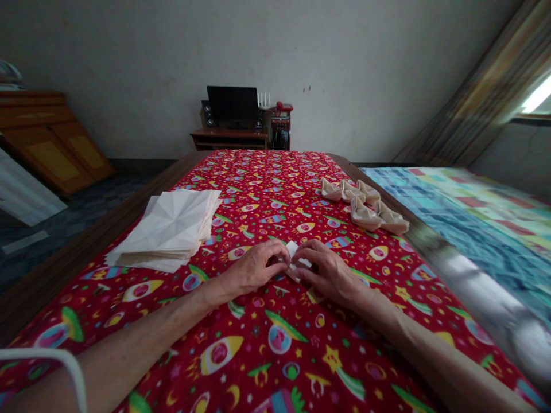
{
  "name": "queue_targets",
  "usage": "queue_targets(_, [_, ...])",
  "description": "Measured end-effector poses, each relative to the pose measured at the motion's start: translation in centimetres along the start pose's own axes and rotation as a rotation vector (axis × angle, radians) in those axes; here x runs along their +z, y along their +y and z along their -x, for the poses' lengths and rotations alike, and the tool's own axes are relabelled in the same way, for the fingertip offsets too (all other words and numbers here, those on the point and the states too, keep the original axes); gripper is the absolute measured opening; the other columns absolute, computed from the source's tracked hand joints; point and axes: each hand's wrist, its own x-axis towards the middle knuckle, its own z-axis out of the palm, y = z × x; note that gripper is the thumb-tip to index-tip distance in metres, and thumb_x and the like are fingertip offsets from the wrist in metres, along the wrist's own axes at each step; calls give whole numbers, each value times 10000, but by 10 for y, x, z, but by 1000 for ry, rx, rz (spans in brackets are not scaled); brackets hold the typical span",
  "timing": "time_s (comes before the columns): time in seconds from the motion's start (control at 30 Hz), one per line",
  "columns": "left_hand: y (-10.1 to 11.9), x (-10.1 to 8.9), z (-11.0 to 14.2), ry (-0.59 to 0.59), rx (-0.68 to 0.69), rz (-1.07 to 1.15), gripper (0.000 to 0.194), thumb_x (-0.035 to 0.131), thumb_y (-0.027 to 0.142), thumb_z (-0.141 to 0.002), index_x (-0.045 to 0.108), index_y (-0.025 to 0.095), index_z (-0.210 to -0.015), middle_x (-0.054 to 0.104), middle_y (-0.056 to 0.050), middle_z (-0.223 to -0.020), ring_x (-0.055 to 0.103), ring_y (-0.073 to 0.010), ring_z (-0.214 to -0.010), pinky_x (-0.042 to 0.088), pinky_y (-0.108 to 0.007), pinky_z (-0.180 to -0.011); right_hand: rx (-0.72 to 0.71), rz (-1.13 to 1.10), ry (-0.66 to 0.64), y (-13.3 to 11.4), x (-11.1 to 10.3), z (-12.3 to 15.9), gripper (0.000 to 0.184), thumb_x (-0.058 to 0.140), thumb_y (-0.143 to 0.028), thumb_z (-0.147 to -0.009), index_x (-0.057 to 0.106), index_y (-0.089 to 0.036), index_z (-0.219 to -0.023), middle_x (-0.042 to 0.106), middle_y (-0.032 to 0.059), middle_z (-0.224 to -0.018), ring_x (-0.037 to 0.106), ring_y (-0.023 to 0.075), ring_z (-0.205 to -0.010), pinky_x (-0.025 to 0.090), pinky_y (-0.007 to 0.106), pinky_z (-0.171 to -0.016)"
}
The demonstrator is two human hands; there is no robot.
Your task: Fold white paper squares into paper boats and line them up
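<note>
Between my two hands, a small folded piece of white paper [292, 248] sits just above the red patterned cloth [258, 355]. My left hand [264, 261] pinches its left side, fingers bent against the thumb. On the other side my right hand [325, 267] grips the paper with curled fingers, their tips almost meeting those of the left. Much of the paper is hidden behind the fingers. To the left lies a stack of creased paper sheets [172, 221]. Several folded paper boat-like shapes [365, 215] stand grouped at the right edge of the cloth.
A monitor [232, 104] with speakers stands on a small desk [230, 135] beyond the table's far end, near a red telephone [284, 106]. A bed [473, 212] runs along the right. A wooden cabinet [51, 137] is at left. A white cable [64, 358] curves at lower left.
</note>
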Motion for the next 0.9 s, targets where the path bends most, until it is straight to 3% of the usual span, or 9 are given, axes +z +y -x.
queue_targets(0.2, [0, 1, 1, 10, -8, 22, 58, 590, 146, -814, 569, 167, -864, 588, -22, -917, 572, -134, -783, 468, -258, -730, 93, 99, 66, 1, 10, -4, 126, 615, -317, -830, 587, -193, -827, 543, 19, -846, 508, 127, -720, 371, 226, -587])
queue_targets(0.33, [1, 9, 4, 87, -62, -136, 287, 658, 189, -760, 476, 186, -982, 525, 1, -920, 538, -116, -682, 463, -259, -664, 58, 74, 144, 4, 10, -6, 49, 583, -187, -832, 587, -172, -786, 569, 16, -768, 520, 119, -682, 374, 224, -597])
queue_targets(0.43, [6, 12, 6, 55, -6, -295, 256, 610, 233, -805, 443, 199, -996, 503, -2, -930, 540, -142, -742, 460, -280, -697, 87, 18, 160, 5, 3, -2, 75, 534, -146, -853, 603, -172, -836, 614, 20, -752, 559, 123, -670, 407, 225, -602])
queue_targets(0.53, [10, 10, 7, -24, 54, -389, 100, 504, 264, -884, 473, 196, -951, 512, -15, -926, 539, -170, -827, 454, -290, -738, -19, 3, 106, 5, -6, 5, 164, 509, -180, -882, 598, -177, -1020, 649, 55, -876, 593, 142, -748, 457, 247, -658])
queue_targets(0.67, [11, 1, 7, -109, 105, -332, 109, 493, 256, -898, 519, 180, -973, 534, -39, -968, 544, -179, -898, 458, -292, -800, -217, 26, -96, 4, -11, 11, 202, 498, -255, -910, 625, -204, -1059, 621, 86, -1025, 583, 164, -888, 482, 281, -757])
queue_targets(0.77, [8, -5, 9, -155, 154, -232, 184, 554, 246, -872, 544, 181, -1043, 536, -59, -1051, 544, -183, -971, 458, -295, -861, -202, 18, -104, 6, -9, 10, 200, 495, -276, -915, 645, -210, -1029, 609, 83, -1034, 576, 164, -906, 486, 288, -777])
queue_targets(0.9, [4, -4, 8, -116, 146, -185, 135, 548, 241, -885, 580, 183, -1003, 548, -51, -1030, 561, -165, -948, 469, -268, -834, -171, 14, -100, 11, -6, 9, 198, 482, -253, -920, 654, -213, -1011, 609, 77, -1040, 579, 160, -900, 483, 281, -779])
